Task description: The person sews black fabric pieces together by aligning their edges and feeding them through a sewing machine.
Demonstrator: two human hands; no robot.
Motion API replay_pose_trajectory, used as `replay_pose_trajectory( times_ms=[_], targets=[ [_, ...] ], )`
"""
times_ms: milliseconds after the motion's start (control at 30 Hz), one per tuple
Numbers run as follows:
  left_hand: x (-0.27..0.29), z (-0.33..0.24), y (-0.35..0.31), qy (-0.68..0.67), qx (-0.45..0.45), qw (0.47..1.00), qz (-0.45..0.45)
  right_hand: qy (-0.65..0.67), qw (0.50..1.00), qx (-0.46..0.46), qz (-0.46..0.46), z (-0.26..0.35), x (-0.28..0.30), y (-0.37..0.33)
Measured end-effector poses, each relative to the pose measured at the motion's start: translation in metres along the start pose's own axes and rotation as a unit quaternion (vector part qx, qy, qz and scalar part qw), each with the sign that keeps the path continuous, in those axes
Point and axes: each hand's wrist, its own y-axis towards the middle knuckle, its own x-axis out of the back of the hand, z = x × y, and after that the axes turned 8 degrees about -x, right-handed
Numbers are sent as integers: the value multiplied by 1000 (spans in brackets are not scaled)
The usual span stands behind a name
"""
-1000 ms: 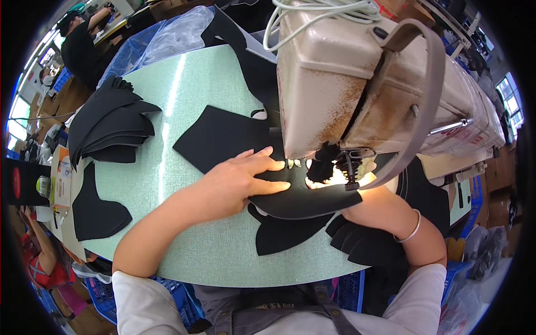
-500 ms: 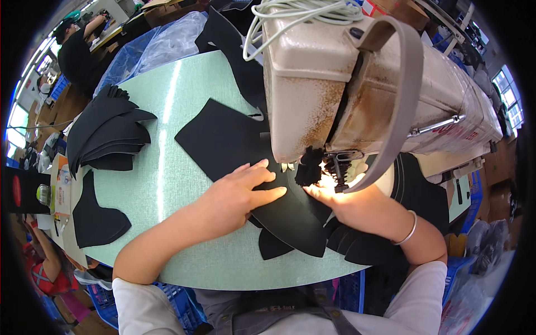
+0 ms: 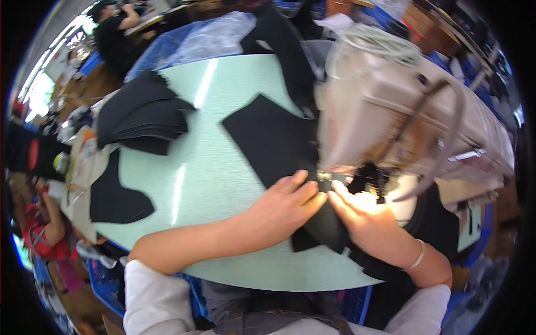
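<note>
Your left hand (image 3: pixel 285 204) lying flat, fingers spread, pressing black fabric piece (image 3: pixel 273 139); your right hand (image 3: pixel 363 218) flat alongside, fingertips touching, under sewing machine (image 3: pixel 402 111).

Well to the left of the fingers we see a stack of black fabric pieces (image 3: pixel 142 120) on the pale green table (image 3: pixel 206 167). Below it, nearer the table's left edge, lies a single black cut piece (image 3: pixel 117 198). Far beyond the fingers, crumpled clear plastic sheeting (image 3: pixel 195 36) and another person (image 3: pixel 114 30) appear.
</note>
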Motion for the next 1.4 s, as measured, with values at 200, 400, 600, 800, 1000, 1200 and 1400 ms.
replay_pose_trajectory(
  times_ms=[200, 400, 600, 800, 1000, 1200, 1400],
  targets=[
    [12, 22, -11, -82, 17, 994, 72, -15, 999, 24, 21, -18, 14, 10],
    [18, 37, -4, -142, 31, 985, 92, 4, 989, 78, -122, -39, -3, 16],
    [18, 7, -4, -51, 64, 993, 86, -32, 998, 12, 57, -25, -2, 10],
    [8, 3, -9, -77, 54, 994, 63, -44, 993, 60, -89, -16, -15, 13],
    [14, 23, -6, -85, 51, 993, 64, 33, 986, 65, -150, -34, -22, 20],
    [12, 52, -6, -148, -4, 988, 38, 19, 986, 66, -152, -53, -22, 16],
    [9, 16, -8, 12, -25, 999, 37, 17, 995, 55, -83, -3, -12, 16]
  ],
)
